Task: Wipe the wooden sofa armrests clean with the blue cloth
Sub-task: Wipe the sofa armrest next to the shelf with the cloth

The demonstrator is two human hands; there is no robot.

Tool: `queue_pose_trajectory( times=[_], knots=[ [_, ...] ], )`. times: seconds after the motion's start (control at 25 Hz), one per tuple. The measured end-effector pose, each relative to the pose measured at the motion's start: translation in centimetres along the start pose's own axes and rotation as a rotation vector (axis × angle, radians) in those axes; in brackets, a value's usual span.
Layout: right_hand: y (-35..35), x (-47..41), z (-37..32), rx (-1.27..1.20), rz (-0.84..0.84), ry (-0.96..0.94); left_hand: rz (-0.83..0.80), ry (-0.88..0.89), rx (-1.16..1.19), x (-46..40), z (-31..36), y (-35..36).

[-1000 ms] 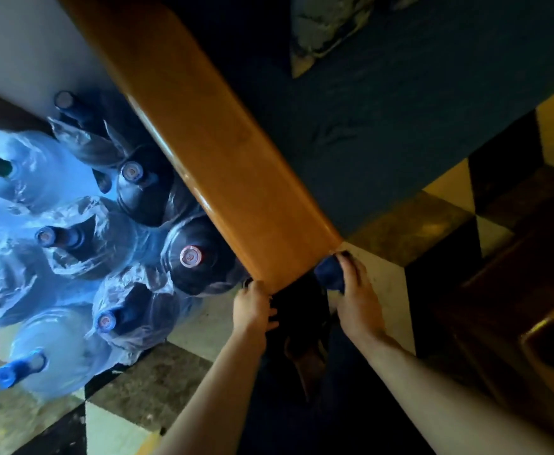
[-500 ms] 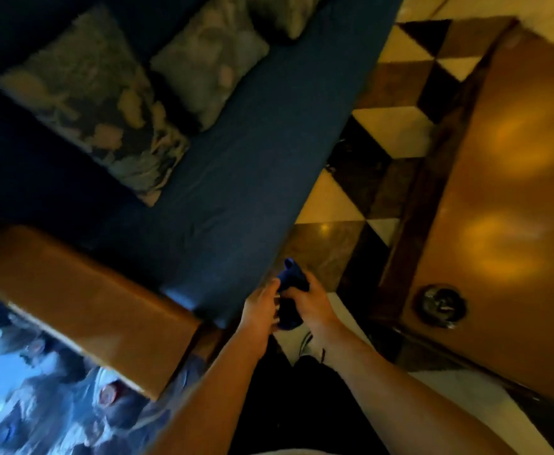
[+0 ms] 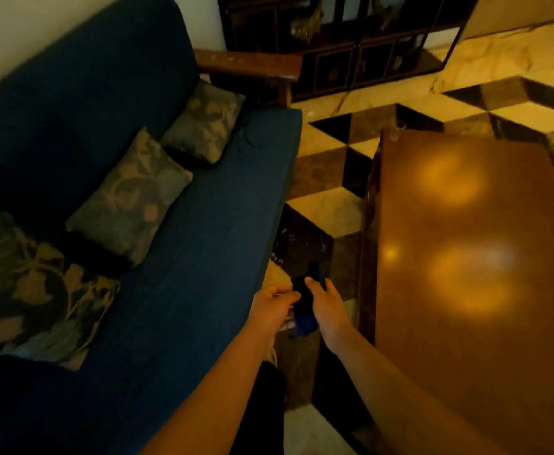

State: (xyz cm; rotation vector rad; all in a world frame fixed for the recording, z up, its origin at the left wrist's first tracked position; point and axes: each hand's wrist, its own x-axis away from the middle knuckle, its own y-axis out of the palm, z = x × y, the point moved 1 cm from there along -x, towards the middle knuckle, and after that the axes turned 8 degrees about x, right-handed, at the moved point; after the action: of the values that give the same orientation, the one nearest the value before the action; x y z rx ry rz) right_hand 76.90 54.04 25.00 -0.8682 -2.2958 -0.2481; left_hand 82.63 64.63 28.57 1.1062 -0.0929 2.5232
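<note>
A bunched blue cloth [image 3: 305, 307] is held between both hands in front of me, over the gap between sofa and table. My left hand [image 3: 272, 308] grips its left side. My right hand [image 3: 326, 307] wraps around its right side, thumb on top. The far wooden armrest [image 3: 249, 65] of the dark blue sofa [image 3: 203, 231] shows at the top centre, well away from my hands. The near armrest is out of view.
Three patterned cushions [image 3: 131, 195] lean along the sofa back. A glossy wooden table [image 3: 472, 257] stands close on the right, leaving a narrow strip of checkered tile floor [image 3: 321, 178]. A dark cabinet [image 3: 351, 44] stands beyond the far armrest.
The view has swung away from the near armrest and the water bottles toward the far end of the sofa. Both hands left the armrest end and now hold the cloth together.
</note>
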Motion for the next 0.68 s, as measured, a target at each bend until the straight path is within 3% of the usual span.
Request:
queue_pose_trajectory(
  times=[0.36, 0.68],
  knots=[
    [2.5, -19.9, -22.0, 0.048, 0.162, -0.023, -0.025, 0.072, -0.078, -21.8, 20.6, 2.7],
    [-0.9, -36.5, -37.9, 0.048, 0.157, -0.06, 0.005, 0.059, -0.082, -37.1, 36.3, 10.9]
  ],
)
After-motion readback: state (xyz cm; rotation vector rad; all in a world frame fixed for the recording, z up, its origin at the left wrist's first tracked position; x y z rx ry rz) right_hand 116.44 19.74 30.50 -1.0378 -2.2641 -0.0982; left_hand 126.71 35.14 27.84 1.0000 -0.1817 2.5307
